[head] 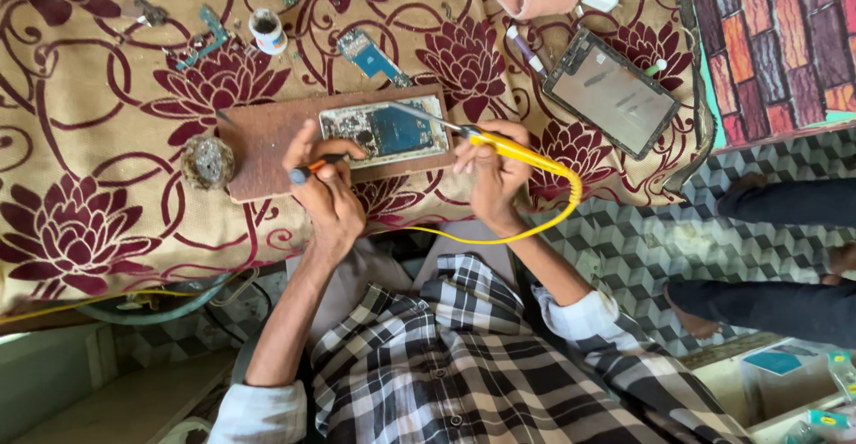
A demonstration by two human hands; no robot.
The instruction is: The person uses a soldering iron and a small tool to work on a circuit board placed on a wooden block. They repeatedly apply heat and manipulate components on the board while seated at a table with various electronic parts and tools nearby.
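Holding a yellow soldering iron (pixel 522 153) in the closed fingers of my right hand (pixel 489 176), I have its tip over the opened phone (pixel 388 130). The phone lies on a wooden board (pixel 263 150) in the middle of the floral-clothed bench (pixel 89 141). My left hand (pixel 328 190) grips a small orange-and-black tool (pixel 309 170) at the phone's left end. I judge this to be joint work on the circuit; the next touch calls for a steady tip.

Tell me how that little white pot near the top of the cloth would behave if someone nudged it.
The small white pot stands upright and looks short and round, so a gentle nudge would probably slide it rather than tip it. If knocked over, its cylindrical side would likely let it roll. It sits on the patterned cloth, which may drag and bunch a little. It seems light for its size.
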